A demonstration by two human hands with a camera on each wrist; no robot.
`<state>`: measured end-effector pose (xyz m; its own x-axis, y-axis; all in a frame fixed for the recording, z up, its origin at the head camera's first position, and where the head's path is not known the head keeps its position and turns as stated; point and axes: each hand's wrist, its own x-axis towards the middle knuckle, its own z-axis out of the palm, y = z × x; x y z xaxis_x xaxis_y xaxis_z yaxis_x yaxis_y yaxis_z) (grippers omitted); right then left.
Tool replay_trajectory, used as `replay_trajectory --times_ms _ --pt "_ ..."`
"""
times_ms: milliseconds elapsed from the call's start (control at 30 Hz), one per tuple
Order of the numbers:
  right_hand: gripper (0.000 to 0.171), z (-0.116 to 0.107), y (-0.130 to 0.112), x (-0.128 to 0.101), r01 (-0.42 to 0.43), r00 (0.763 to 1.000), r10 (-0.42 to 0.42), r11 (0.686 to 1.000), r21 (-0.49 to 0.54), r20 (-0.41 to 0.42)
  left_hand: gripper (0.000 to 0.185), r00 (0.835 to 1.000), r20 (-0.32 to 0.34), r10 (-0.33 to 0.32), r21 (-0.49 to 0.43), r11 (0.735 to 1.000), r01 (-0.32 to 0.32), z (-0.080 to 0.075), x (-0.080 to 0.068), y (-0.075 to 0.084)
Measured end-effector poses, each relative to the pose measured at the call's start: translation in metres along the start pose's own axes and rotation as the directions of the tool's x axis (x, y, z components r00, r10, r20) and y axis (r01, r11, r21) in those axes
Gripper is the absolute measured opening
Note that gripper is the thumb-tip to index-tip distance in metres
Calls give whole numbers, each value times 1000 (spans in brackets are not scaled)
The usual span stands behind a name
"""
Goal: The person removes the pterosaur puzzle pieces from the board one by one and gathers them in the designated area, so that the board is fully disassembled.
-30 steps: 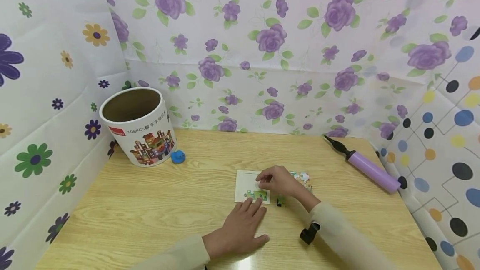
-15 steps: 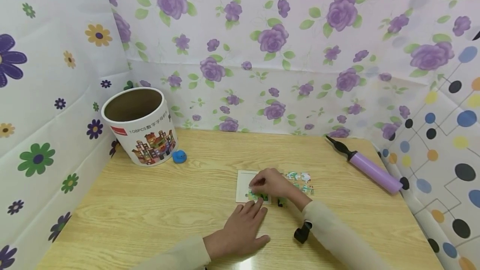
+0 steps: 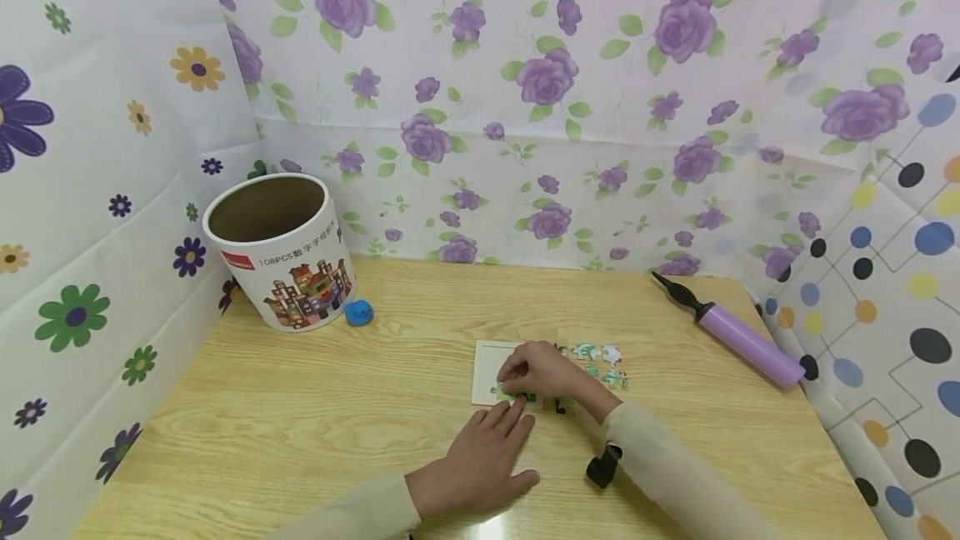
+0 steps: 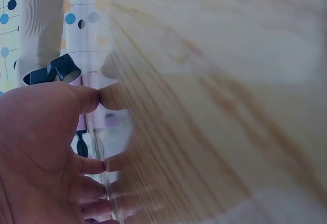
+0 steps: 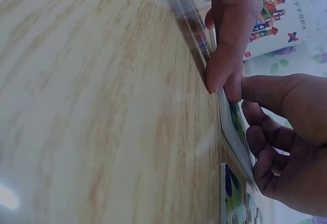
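Observation:
A small white puzzle board (image 3: 486,365) lies on the wooden table, green jigsaw pieces (image 3: 532,397) along its near edge. My left hand (image 3: 483,458) lies flat with fingers spread, its fingertips at the near edge of the board. Bent over the board, my right hand (image 3: 546,369) has its thumb and fingers together low at a green puzzle piece, mostly hidden under them. In the right wrist view, the right thumb (image 5: 265,88) is right beside the left fingertips, and the other fingers curl over the board (image 5: 230,127). Loose puzzle pieces (image 3: 598,352) lie just right of the board.
A large white bucket (image 3: 300,265) with printed blocks stands at the back left, a blue toy duck (image 3: 359,312) at its foot. A purple hand pump (image 3: 750,346) lies at the right. Patterned cloths (image 3: 465,90) surround the table's back and sides.
The right hand has come down and a little left onto the green pieces in the board, then stayed there with a slight shift. The left hand keeps its place.

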<state>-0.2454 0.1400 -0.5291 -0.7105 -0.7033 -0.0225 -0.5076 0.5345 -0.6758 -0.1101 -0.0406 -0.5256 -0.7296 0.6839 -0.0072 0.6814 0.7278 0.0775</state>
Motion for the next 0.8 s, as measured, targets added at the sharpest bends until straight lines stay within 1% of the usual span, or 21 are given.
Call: replay_trajectory --times_ms 100,267,433,567,667,800 --pt "6 0 -1 -1 -11 1000 11 1000 13 -2 70 1000 2 -3 1 1000 3 -1 0 0" --pt "5 -1 -2 -2 -25 1000 26 997 75 -11 70 1000 14 -19 1 1000 19 -4 0 1" --pt "7 -3 -2 -4 -36 997 41 995 94 -62 71 1000 7 -10 6 1000 9 -5 0 0" --pt "8 -9 -3 -9 -62 993 70 994 89 -93 72 1000 6 -2 -19 1000 2 -4 0 -2" --pt "12 -16 -2 -14 -61 991 70 995 76 -116 74 1000 24 -6 -59 998 7 -3 0 -3" --pt "15 -25 2 -23 -67 986 77 995 68 -145 78 997 71 -16 -105 994 23 -4 1 -4"
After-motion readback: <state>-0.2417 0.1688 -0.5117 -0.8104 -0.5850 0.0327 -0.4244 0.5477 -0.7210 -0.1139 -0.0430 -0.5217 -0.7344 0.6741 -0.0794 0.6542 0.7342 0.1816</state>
